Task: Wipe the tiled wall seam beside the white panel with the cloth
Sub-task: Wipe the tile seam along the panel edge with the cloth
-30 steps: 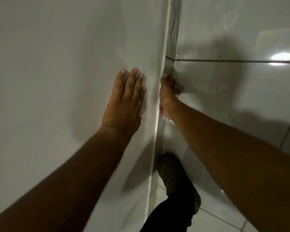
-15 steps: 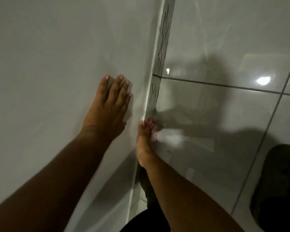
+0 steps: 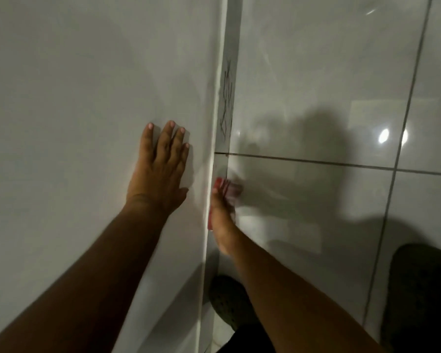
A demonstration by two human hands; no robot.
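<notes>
**Cloth pressed into the seam beside the panel**

The white panel [image 3: 87,98] fills the left half of the view, its right edge running top to bottom. To its right stands the glossy tiled wall [image 3: 316,85], crossed by dark grout lines and carrying shadows and two bright light reflections. Between them runs the narrow seam [image 3: 228,80], with dark scribbled marks on the strip above the horizontal grout line.

The left hand [image 3: 161,171] lies flat on the panel, fingers spread and straight, holding nothing. The right hand [image 3: 220,220] sits edge-on in the seam just below the horizontal grout line, blurred; its fingers are closed over a red-and-white cloth [image 3: 225,188], which shows at the fingertips and along the panel side of the hand, pressed against the tile strip.

Low in the view a dark perforated shoe [image 3: 224,299] stands on the floor under the right forearm.
</notes>
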